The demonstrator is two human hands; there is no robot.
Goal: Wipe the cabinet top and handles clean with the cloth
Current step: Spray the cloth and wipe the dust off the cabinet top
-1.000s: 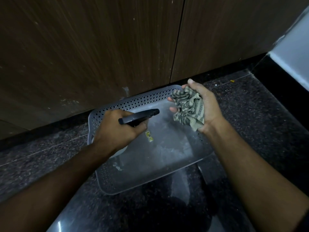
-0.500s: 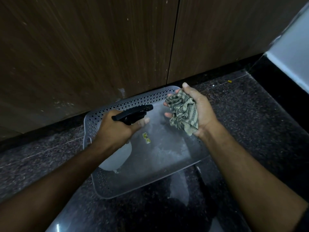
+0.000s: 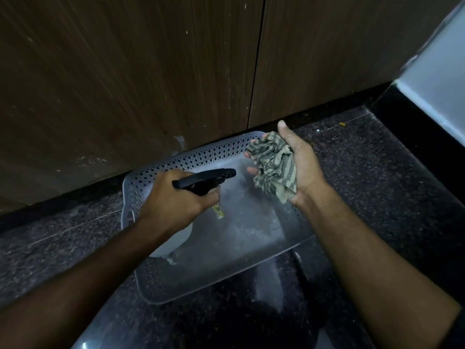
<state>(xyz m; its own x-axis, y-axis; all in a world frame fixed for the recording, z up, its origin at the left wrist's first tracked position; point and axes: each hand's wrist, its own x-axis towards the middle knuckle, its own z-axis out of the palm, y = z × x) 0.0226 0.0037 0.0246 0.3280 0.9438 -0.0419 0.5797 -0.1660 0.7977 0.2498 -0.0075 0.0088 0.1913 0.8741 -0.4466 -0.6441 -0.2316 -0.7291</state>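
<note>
- Above the grey perforated tray (image 3: 141, 195), which lies on the dark speckled counter (image 3: 364, 177), both bare hands are raised.
- Over the tray's left half, the left hand (image 3: 176, 205) is closed around a spray bottle (image 3: 203, 181); its black trigger head points right toward the cloth, and the pale bottle body shows below the wrist.
- Over the tray's far right corner, the right hand (image 3: 299, 162) is cupped palm-up, holding the crumpled striped cloth (image 3: 273, 166) bunched against the palm, thumb raised.
- Behind the tray's far edge stand the brown wooden cabinet doors (image 3: 151, 71), speckled with pale marks.
- Inside the tray lies a small yellow scrap (image 3: 218, 211), just beside the left hand.
</note>
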